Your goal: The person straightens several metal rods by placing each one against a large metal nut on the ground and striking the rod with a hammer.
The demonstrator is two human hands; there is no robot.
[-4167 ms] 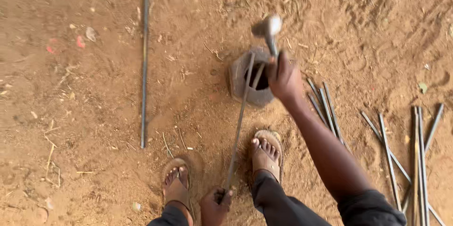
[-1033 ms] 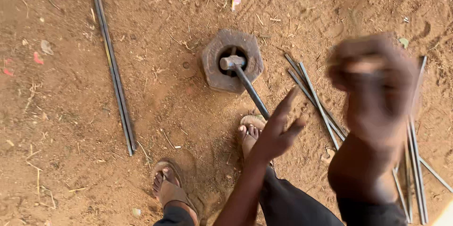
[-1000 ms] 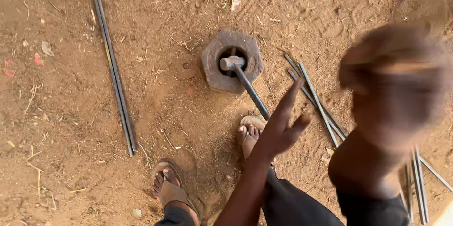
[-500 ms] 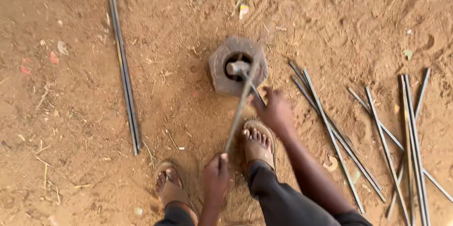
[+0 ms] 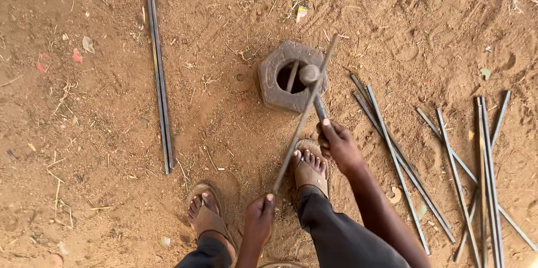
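Observation:
My left hand [image 5: 259,218] grips the near end of a thin steel rod [image 5: 304,113] that slants up and away across a hexagonal metal block [image 5: 278,87] with a round hole, set on the sandy ground. My right hand [image 5: 338,142] is closed around the handle of a hammer [image 5: 311,79], whose head sits on the rod just above the block's hole. My sandalled feet stand just behind the block, the right foot [image 5: 310,166] right below the hammer hand.
Two straight rods [image 5: 159,80] lie side by side on the dirt to the left. Several more rods [image 5: 443,167] are scattered in a loose pile to the right. Twigs and small litter dot the sandy ground.
The right arm swung down from a raised, blurred position and the hammer head now rests on the rod over the block. My left hand has taken hold of the rod's near end.

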